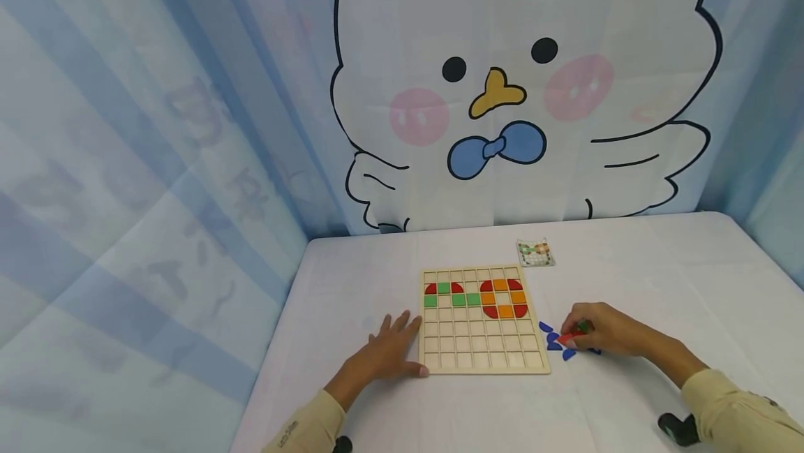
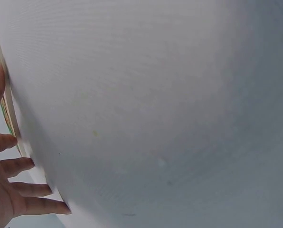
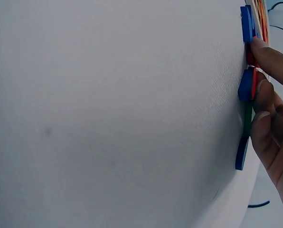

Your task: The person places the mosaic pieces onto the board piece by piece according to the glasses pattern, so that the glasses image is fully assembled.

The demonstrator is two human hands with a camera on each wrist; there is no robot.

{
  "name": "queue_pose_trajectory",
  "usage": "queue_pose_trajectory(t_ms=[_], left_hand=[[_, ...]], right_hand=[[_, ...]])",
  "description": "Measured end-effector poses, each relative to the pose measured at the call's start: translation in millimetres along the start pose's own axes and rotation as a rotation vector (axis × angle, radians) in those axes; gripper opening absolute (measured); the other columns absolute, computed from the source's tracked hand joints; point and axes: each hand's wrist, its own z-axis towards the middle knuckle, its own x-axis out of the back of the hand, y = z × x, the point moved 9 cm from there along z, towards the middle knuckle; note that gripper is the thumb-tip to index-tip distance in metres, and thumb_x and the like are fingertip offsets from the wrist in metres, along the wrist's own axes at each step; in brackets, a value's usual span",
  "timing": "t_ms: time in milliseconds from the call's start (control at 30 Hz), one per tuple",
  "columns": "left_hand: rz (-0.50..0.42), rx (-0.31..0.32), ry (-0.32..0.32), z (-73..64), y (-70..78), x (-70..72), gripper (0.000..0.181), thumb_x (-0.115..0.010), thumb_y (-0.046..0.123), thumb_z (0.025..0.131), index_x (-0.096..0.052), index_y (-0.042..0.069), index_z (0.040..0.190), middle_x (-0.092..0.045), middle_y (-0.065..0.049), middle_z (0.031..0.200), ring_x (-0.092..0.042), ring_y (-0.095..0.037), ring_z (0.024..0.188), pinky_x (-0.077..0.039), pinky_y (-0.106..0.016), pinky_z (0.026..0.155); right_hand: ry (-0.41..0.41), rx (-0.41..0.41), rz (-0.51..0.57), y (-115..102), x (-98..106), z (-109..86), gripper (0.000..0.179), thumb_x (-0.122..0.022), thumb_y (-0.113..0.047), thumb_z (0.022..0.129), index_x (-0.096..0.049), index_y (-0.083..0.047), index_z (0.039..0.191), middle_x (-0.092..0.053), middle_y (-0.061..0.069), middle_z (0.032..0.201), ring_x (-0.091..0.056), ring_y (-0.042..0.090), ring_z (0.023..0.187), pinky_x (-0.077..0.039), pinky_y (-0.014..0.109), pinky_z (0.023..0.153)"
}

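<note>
small card [image 1: 536, 253], its print too tiny for me to make out; red piece [image 1: 568, 338] and green piece [image 1: 584, 327], partly hidden by my right hand [image 1: 606, 328]; my left hand [image 1: 392, 350], cut off by the left wrist view's edge; my left sleeve [image 1: 313, 421], its lettering too small to read

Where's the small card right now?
In the head view, the card lies on the table, just beyond the far right corner of the board.

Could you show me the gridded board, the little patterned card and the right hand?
Gridded board [image 1: 479, 328]: head view, on a bare square.
Patterned card [image 1: 536, 253]: head view, on its printed face.
Right hand [image 1: 601, 328]: head view, on the back of the hand.
</note>
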Motion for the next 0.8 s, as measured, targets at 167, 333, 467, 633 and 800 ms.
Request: queue_pose_trajectory(t_ms=[167,333,467,633,800], left_hand=[[-0.004,0.005,0.0,-0.3,0.3,0.2,0.101,-0.083,0.052,0.075,-0.034,0.022,0.158,-0.025,-0.01,0.167,-0.019,-0.049,0.151,-0.03,-0.075,0.108],[0.0,0.007,0.003,-0.7,0.5,0.3,0.101,-0.083,0.052,0.075,-0.034,0.022,0.158,-0.025,-0.009,0.167,-0.019,-0.048,0.151,-0.03,-0.075,0.108],[0.005,0.005,0.0,-1.0,0.8,-0.4,0.101,-0.083,0.052,0.075,-0.034,0.022,0.158,-0.025,-0.01,0.166,-0.019,-0.048,0.151,-0.03,-0.074,0.108],[0.006,0.001,-0.005,-1.7,1.0,-0.2,0.101,-0.082,0.053,0.076,-0.033,0.021,0.158,-0.025,-0.01,0.167,-0.019,-0.048,0.151,-0.03,-0.074,0.108],[0.001,0.002,-0.001,-2.0,1.1,0.8,0.102,-0.083,0.053,0.075,-0.033,0.021,0.158,-0.025,-0.01,0.166,-0.019,-0.048,0.151,-0.03,-0.074,0.108]], right_hand=[[-0.007,0.008,-0.007,-4,-2,-1.6,0.013,-0.078,-0.034,0.087,-0.072,-0.027,0.096,-0.064,-0.009,0.098,-0.053,0.015,0.092,-0.05,0.025,0.079],[-0.029,0.008,0.047,-7,-6,-2.5,0.014,-0.078,-0.026,0.088,-0.071,-0.021,0.099,-0.063,-0.006,0.093,-0.055,0.015,0.088,-0.05,0.021,0.073],[-0.023,0.007,0.072,-7,-10,-2.3,0.015,-0.077,-0.021,0.088,-0.071,-0.019,0.101,-0.062,-0.005,0.09,-0.054,0.012,0.085,-0.05,0.02,0.07],[0.011,0.003,0.064,-9,-9,-1.4,0.024,-0.075,-0.021,0.09,-0.068,-0.017,0.112,-0.061,-0.004,0.09,-0.054,0.009,0.078,-0.051,0.02,0.067],[0.053,0.036,0.054,-14,-4,-0.7,0.023,-0.072,-0.021,0.092,-0.066,-0.015,0.114,-0.059,-0.004,0.085,-0.053,0.006,0.069,-0.049,0.021,0.059]])
